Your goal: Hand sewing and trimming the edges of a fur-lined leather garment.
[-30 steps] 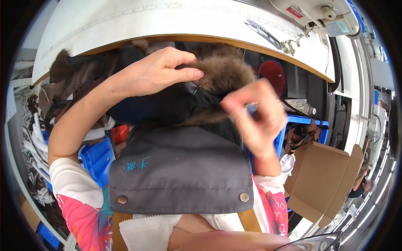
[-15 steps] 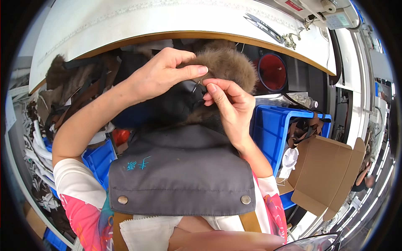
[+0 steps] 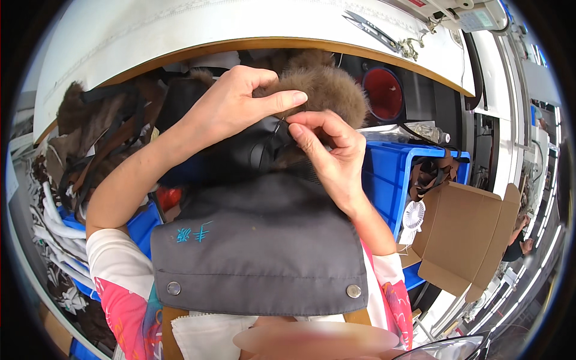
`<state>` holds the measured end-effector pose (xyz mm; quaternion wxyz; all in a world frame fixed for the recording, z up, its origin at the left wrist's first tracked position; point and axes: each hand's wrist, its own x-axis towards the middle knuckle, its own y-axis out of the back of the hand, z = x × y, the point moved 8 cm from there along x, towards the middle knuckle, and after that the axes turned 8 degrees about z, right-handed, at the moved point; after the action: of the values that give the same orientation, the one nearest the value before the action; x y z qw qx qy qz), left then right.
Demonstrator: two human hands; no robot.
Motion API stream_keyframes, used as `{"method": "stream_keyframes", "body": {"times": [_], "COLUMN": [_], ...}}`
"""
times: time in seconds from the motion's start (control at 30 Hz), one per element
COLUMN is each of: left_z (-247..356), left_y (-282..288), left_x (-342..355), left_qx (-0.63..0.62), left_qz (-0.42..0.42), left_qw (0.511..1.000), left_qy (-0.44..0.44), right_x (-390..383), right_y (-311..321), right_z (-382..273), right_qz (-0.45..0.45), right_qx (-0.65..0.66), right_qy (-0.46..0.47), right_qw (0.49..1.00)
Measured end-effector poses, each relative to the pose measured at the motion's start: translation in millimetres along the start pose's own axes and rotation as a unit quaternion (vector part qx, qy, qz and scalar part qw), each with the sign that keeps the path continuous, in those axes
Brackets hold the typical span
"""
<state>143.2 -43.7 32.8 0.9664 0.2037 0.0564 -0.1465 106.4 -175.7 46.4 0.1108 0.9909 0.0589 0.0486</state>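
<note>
My left hand (image 3: 237,105) grips a brown fur trim (image 3: 327,90) at its top, thumb pressed along the fur's edge. Just below, my right hand (image 3: 330,156) pinches the dark fabric (image 3: 252,156) where it meets the fur, fingertips nearly touching the left thumb. Both hands work close together above a grey apron bib (image 3: 258,246) with two metal snaps. What exactly sits between the right fingertips is too small to tell.
A white table edge (image 3: 180,42) arcs overhead with scissors (image 3: 369,30) on it. Blue crates (image 3: 396,174) stand to the right, beside an open cardboard box (image 3: 474,228) and a small white fan (image 3: 413,216). More fur pieces and dark straps (image 3: 90,138) pile at the left.
My right hand has come in from the right and settled its fingertips on the fabric under the fur. The left hand keeps its hold, shifting slightly.
</note>
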Motion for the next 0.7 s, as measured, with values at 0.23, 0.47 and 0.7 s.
{"method": "stream_keyframes", "body": {"times": [0.23,0.47,0.7], "left_z": [-15,20,30], "left_y": [-11,-6,-4], "left_x": [-5,-24,-28], "left_qx": [-0.192,-0.037,0.044], "left_qz": [-0.023,0.084,0.119], "left_qw": [0.979,0.991,0.982], "left_qy": [0.061,-0.094,-0.137], "right_x": [-3,-23,-25], "right_y": [-2,-5,-12], "right_z": [-1,21,25], "right_qz": [0.008,-0.01,-0.006], "right_qx": [0.011,0.147,0.156], "right_qy": [-0.024,-0.243,-0.316], "right_qw": [1.0,0.959,0.936]}}
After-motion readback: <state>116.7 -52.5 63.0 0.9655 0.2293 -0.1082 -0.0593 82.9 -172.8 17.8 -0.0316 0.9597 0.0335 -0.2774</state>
